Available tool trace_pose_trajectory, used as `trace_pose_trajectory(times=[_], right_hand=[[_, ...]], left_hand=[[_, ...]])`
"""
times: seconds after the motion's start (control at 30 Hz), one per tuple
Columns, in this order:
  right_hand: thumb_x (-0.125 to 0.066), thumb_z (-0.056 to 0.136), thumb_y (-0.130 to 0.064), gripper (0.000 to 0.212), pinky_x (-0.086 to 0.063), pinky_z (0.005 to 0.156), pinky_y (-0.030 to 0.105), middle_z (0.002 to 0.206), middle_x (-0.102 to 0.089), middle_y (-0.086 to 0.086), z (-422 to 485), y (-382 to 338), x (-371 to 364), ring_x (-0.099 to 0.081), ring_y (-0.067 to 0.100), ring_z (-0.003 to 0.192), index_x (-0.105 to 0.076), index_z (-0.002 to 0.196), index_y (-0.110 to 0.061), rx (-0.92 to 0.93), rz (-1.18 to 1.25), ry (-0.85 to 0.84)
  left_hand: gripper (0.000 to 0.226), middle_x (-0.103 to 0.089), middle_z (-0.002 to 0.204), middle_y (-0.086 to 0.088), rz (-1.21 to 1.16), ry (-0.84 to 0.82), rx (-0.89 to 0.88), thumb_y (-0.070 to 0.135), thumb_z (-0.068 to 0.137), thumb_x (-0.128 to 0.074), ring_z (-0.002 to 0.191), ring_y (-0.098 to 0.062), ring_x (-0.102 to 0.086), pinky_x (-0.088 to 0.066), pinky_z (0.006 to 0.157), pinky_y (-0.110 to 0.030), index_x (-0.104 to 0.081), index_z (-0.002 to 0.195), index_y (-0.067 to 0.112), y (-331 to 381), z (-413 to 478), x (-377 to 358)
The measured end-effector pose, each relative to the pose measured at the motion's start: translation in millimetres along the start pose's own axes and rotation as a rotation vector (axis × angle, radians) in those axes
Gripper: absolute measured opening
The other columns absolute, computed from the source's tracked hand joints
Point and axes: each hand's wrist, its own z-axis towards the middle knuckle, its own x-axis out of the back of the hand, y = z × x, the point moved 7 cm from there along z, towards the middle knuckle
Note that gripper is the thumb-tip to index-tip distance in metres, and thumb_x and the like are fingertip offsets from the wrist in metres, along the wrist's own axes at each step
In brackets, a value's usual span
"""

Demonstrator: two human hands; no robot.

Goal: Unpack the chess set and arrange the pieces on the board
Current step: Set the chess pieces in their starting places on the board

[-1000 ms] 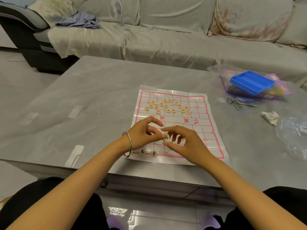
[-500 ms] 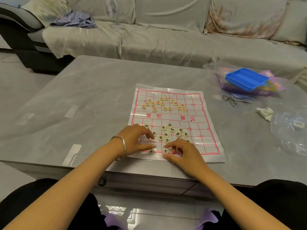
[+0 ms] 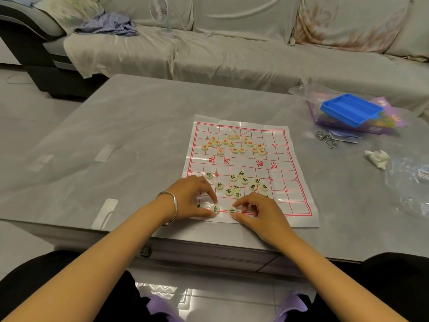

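Observation:
A white plastic sheet with a red grid, the chess board (image 3: 294, 182), lies on the grey table. Round cream pieces with red characters (image 3: 232, 145) are scattered over its far half. Several black-lettered pieces (image 3: 241, 184) lie loose on the near half. My left hand (image 3: 192, 196), with a silver bangle on the wrist, pinches a black-lettered piece (image 3: 215, 209) on the board's near edge line between thumb and forefinger. Beside it my right hand (image 3: 257, 210) pinches another black-lettered piece (image 3: 232, 210) on the same line. Both pieces lie flat on the board.
At the table's far right sit a blue tray (image 3: 350, 109) on a purple box, a metal puzzle ring set (image 3: 326, 139), a crumpled tissue (image 3: 377, 159) and a clear plastic bag (image 3: 411, 182). A sofa with a small white fan (image 3: 162, 15) runs behind the table.
Both hands came down from above the near half to the board's near edge line, each setting a black-lettered piece there. The loose black pieces they covered are now uncovered.

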Motion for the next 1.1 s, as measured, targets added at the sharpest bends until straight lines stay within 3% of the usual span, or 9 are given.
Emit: trace_pose_trajectory(times=[0.4, 0.53, 0.7, 0.8, 1.0, 1.1], right_hand=[[-0.069, 0.079, -0.044, 0.020, -0.040, 0.066, 0.012, 0.083, -0.059, -0.014, 0, -2, -5, -0.051, 0.002, 0.076, -0.065, 0.096, -0.034, -0.002, -0.027, -0.001], [-0.070, 0.079, -0.040, 0.019, -0.040, 0.063, 0.013, 0.081, -0.061, -0.012, 1, -2, 2, -0.051, 0.005, 0.072, -0.065, 0.096, -0.033, -0.007, 0.082, 0.010], [-0.067, 0.083, -0.028, 0.013, -0.042, 0.060, 0.010, 0.084, -0.059, -0.014, 18, 5, 48, -0.050, 0.006, 0.070, -0.065, 0.096, -0.026, -0.040, 0.102, 0.103], [-0.066, 0.085, -0.025, 0.011, -0.041, 0.060, 0.011, 0.085, -0.061, -0.012, 30, 15, 75, -0.052, 0.008, 0.072, -0.065, 0.096, -0.026, -0.055, 0.074, 0.137], [-0.065, 0.086, -0.021, 0.011, -0.040, 0.066, 0.012, 0.093, -0.064, -0.006, 37, 40, 83, -0.056, 0.009, 0.077, -0.065, 0.096, -0.025, -0.103, 0.045, 0.147], [-0.064, 0.086, -0.025, 0.011, -0.039, 0.068, 0.012, 0.095, -0.063, -0.009, 38, 38, 74, -0.054, 0.005, 0.082, -0.065, 0.097, -0.027, -0.067, -0.007, 0.124]], left_hand=[[0.033, -0.052, 0.122, 0.011, 0.007, 0.007, 0.005, 0.048, 0.074, -0.070, 0.115, -0.011, -0.044, -0.041, 0.100, -0.030, -0.062, 0.104, 0.036, -3, 4, -1], [0.038, -0.054, 0.122, 0.011, -0.023, 0.004, 0.012, 0.049, 0.073, -0.070, 0.114, -0.011, -0.047, -0.044, 0.099, -0.030, -0.061, 0.106, 0.035, -3, 5, 1], [0.024, -0.059, 0.114, 0.009, -0.136, 0.127, 0.049, 0.041, 0.079, -0.066, 0.101, -0.007, -0.050, -0.047, 0.095, -0.033, -0.061, 0.102, 0.032, -10, 8, 22], [0.023, -0.060, 0.115, 0.005, -0.121, 0.179, 0.099, 0.036, 0.083, -0.063, 0.098, -0.008, -0.049, -0.046, 0.090, -0.028, -0.061, 0.105, 0.029, -16, 13, 33], [0.043, -0.045, 0.133, 0.004, -0.081, 0.221, 0.149, 0.040, 0.082, -0.063, 0.110, -0.013, -0.049, -0.044, 0.094, -0.031, -0.051, 0.122, 0.028, -15, 24, 37], [0.058, -0.039, 0.138, 0.003, -0.068, 0.132, 0.187, 0.041, 0.079, -0.067, 0.118, -0.018, -0.046, -0.044, 0.100, -0.033, -0.044, 0.130, 0.025, -13, 33, 23]])
